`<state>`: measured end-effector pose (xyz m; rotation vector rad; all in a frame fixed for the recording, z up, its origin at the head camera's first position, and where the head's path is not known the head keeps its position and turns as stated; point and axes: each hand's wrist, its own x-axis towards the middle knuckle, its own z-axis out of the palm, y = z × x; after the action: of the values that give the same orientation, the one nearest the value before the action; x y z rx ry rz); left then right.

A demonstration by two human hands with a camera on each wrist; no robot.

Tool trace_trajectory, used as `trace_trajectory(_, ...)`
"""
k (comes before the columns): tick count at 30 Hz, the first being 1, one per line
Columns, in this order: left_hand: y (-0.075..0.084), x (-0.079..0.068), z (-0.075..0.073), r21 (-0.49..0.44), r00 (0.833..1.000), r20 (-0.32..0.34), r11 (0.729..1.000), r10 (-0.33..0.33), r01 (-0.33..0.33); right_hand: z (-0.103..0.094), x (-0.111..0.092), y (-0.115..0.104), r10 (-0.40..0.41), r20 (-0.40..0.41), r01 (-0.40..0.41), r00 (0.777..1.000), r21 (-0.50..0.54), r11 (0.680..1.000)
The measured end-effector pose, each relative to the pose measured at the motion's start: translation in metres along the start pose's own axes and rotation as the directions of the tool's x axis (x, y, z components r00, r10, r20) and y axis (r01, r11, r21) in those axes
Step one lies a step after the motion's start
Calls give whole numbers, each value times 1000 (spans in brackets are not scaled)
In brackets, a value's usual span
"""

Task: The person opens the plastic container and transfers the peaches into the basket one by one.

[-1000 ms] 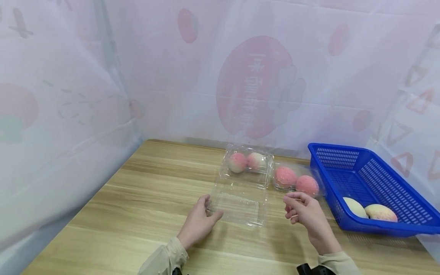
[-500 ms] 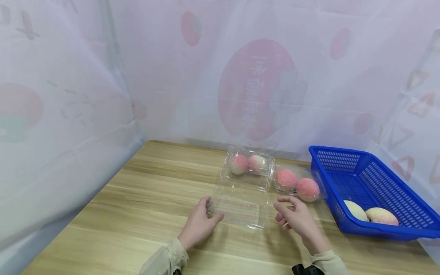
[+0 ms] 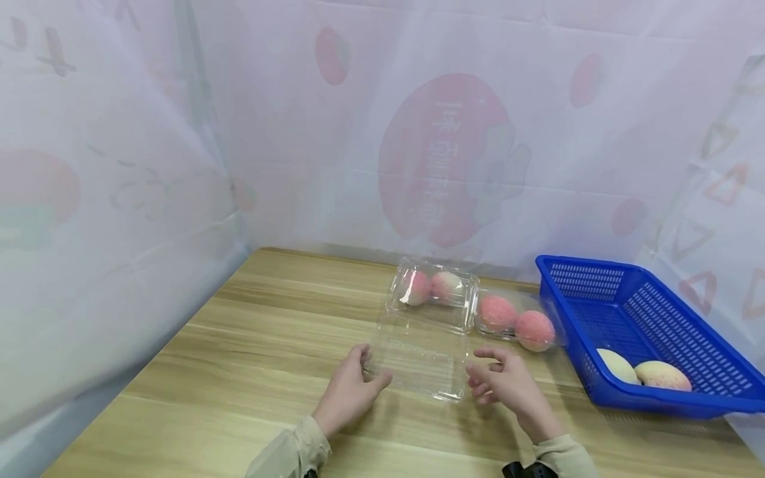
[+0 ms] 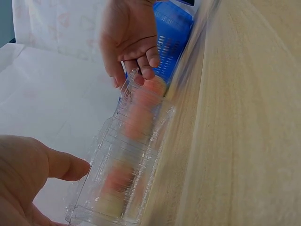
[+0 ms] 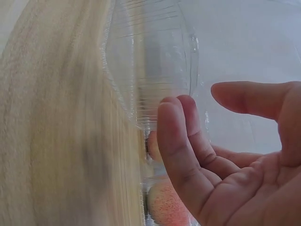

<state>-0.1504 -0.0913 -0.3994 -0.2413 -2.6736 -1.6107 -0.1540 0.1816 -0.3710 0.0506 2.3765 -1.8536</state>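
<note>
A see-through plastic container [image 3: 418, 362] with ridged walls lies in front of the person. My left hand [image 3: 354, 392] holds it at its left end, thumb and fingers apart around the corner; the left wrist view shows the thumb [image 4: 75, 168] right at the rim, with the other fingers mostly out of frame. Off the right end, my right hand [image 3: 505, 392] has its fingers loosely bent and nothing in it. In the right wrist view, its fingertips [image 5: 171, 115] overlap the container's end, with a gap to the thumb.
Behind stands a clear box [image 3: 431, 292] with two pink-and-white peaches. Right of it, another clear pack [image 3: 507, 332] holds two pinker peaches. A blue basket [image 3: 576, 332] at the right contains two pale peaches [image 3: 660, 375]. White printed cloth [image 3: 299, 166] walls the wooden table [image 3: 269, 318].
My right hand has moved left, from in front of the pinker peaches to the container's right end. The left hand stays at its left end.
</note>
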Motion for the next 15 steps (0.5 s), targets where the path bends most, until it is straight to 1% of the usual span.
trace_trajectory(6, 3, 0, 0, 12, 1000, -4, 1000, 4, -3, 0, 1, 1, 1, 9, -1, 1000, 12, 1000)
trace_trajectory(9, 2, 0, -1, 17, 1000, 6, 1000, 6, -6, 0, 1, 3, -7, 16, 6, 1000, 25, 1000)
trace_trajectory(12, 0, 2, -3, -35, 999, 30, 999, -17, 18, 0, 2, 5, -7, 20, 6, 1000, 42, 999)
trace_trajectory(15, -2, 5, -6, -137, 996, 58, 988, -68, 75, 0, 3, 7, -4, 10, 3, 1000, 57, 998)
